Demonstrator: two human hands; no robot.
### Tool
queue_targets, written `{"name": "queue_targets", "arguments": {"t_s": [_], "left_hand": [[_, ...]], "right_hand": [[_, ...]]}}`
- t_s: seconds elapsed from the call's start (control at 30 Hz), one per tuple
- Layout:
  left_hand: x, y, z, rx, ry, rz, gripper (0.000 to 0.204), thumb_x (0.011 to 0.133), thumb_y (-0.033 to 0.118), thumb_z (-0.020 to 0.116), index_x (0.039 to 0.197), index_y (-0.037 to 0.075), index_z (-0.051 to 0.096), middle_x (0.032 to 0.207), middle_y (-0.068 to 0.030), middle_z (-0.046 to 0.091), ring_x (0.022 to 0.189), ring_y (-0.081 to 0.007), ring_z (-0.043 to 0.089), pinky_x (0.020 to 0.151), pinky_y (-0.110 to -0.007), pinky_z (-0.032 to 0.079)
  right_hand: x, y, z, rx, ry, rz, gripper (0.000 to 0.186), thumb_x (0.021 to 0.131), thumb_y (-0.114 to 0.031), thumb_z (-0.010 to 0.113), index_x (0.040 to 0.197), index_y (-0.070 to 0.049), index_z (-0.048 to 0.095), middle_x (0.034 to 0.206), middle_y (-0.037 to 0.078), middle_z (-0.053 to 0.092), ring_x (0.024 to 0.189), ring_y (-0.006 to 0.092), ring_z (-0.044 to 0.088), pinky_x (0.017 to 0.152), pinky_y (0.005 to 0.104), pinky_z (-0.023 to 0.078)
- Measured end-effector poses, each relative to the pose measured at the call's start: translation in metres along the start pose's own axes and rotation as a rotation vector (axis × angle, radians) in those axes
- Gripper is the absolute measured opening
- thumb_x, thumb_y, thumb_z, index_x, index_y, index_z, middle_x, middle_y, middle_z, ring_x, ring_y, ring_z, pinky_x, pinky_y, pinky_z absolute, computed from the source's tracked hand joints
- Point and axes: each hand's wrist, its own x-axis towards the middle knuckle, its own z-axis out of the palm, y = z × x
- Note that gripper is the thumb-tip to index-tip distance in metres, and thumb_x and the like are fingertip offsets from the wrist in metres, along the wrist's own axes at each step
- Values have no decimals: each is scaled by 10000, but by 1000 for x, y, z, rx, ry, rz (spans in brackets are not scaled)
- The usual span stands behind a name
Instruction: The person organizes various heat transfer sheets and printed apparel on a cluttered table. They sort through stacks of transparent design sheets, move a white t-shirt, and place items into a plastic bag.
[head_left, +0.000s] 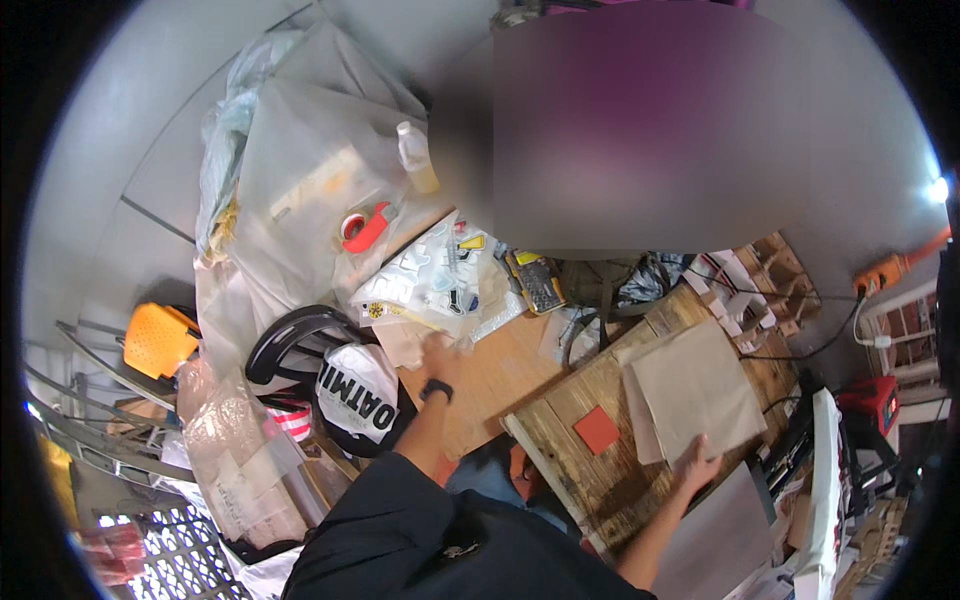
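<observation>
My left hand [438, 352], with a black watch on the wrist, is over the far left part of a light wooden tabletop. Motion smears its fingers, so their grip is unclear. Beside it lie a beige sheet [400, 344] and a clear plastic bag with printed stickers [425, 275]. To the right, several large brown paper sheets [700, 385] lie on a worn wooden board. At their near edge, my right hand [694, 466] pinches the brown paper, thumb on top. A small red square [597, 430] rests on the board left of the sheets.
A black chair [300, 335] with a white-and-black cap [358, 395] stands at left. Farther back are a red tape dispenser [368, 230] and a bottle of yellowish liquid [417, 160]. Dark cables and an orange power strip [882, 275] are at right.
</observation>
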Motion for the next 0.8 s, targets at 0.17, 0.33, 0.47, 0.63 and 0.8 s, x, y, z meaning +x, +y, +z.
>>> {"name": "queue_targets", "arguments": {"t_s": [0.17, 0.33, 0.47, 0.63, 0.8], "left_hand": [[120, -124, 14, -157, 164, -671, 734, 737, 573, 719, 1059, -74, 585, 976, -183, 633, 907, -332, 582, 824, -398, 463], [173, -151, 22, -1126, 448, -949, 710, 711, 589, 742, 1004, -46, 624, 954, -123, 651, 824, -211, 626, 719, -290, 502], [187, -106, 7, -1356, 170, -1097, 389, 750, 349, 795, 915, 53, 605, 890, -54, 645, 732, -157, 621, 587, -245, 479], [212, -110, -32, -1681, 82, -836, 285, 749, 74, 713, 1007, 36, 597, 931, -80, 639, 832, -253, 643, 689, -387, 532], [163, -109, -65, -1580, -21, -778, 200, 756, 71, 635, 951, 23, 633, 942, -85, 639, 884, -237, 631, 798, -352, 519]], "right_hand": [[-32, -105, 3, -129, -36, -125, 424, 848, -185, 716, 1153, 40, 525, 1070, 104, 602, 924, 192, 578, 813, 319, 463], [-52, -120, 16, -74, -49, -112, 453, 853, -170, 704, 1202, 33, 497, 1127, 110, 594, 978, 210, 578, 862, 332, 460], [-69, -121, 33, -81, -30, -60, 469, 852, -166, 694, 1237, 12, 495, 1143, 100, 587, 1022, 211, 571, 901, 347, 449], [-75, -108, 60, 28, -266, 210, 474, 837, -152, 703, 1233, 12, 500, 1132, 90, 604, 1008, 207, 585, 893, 347, 452], [-84, -95, 76, -73, -393, 341, 444, 818, -157, 725, 1185, 15, 543, 1124, 97, 626, 1008, 218, 590, 884, 367, 456]]}}
